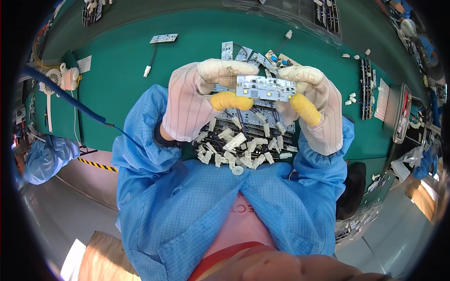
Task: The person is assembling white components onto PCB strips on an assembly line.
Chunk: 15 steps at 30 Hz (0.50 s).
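Note:
A white LED circuit board (265,88) is held level in front of me, its component side facing up. My left hand (193,93) pinches its left end between fingers and a thumb in a yellow finger cot. At the right end, my right hand (318,103) grips it the same way. Both hands wear white striped gloves. Beneath them lies a pile of similar boards, partly hidden by my hands, with dark wires and white plug connectors (236,142) heaped toward my body. More boards (227,50) lie just beyond the held one.
On the green mat (117,61), a single wired board (164,38) lies far left. A small white fan (69,77) and a blue coiled cord (77,104) are at left. Stacked board strips (366,89) and loose connectors stand right. A clear plastic tray (300,21) is at the back.

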Available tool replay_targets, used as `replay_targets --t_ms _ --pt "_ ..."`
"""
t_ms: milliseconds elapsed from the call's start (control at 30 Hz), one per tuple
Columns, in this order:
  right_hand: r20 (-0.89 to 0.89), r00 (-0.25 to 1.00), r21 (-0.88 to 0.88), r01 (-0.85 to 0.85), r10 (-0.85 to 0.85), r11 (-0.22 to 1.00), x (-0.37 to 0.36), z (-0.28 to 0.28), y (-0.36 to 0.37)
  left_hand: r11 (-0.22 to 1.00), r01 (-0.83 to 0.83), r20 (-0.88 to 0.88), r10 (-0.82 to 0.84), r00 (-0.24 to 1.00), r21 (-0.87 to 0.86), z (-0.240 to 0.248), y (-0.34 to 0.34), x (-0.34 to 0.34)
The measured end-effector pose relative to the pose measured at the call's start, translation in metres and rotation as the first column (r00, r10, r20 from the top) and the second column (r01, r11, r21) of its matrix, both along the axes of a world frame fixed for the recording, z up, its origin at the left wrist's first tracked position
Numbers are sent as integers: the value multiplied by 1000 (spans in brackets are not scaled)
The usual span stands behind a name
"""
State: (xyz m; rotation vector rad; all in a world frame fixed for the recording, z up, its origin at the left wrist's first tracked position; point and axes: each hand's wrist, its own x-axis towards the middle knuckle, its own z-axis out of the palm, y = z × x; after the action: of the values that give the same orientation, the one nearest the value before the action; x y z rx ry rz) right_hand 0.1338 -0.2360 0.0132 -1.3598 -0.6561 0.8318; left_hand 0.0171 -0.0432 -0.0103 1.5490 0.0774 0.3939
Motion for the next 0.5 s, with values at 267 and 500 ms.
replay_targets --t_ms 267,500 --pt "816 570 -390 415 99 822 20 -32 -93 994 -57 -70 64 996 97 -4 4 1" --pt "897 294 -427 771 330 473 -3 -84 -151 998 -18 -63 22 998 62 -14 0 4"
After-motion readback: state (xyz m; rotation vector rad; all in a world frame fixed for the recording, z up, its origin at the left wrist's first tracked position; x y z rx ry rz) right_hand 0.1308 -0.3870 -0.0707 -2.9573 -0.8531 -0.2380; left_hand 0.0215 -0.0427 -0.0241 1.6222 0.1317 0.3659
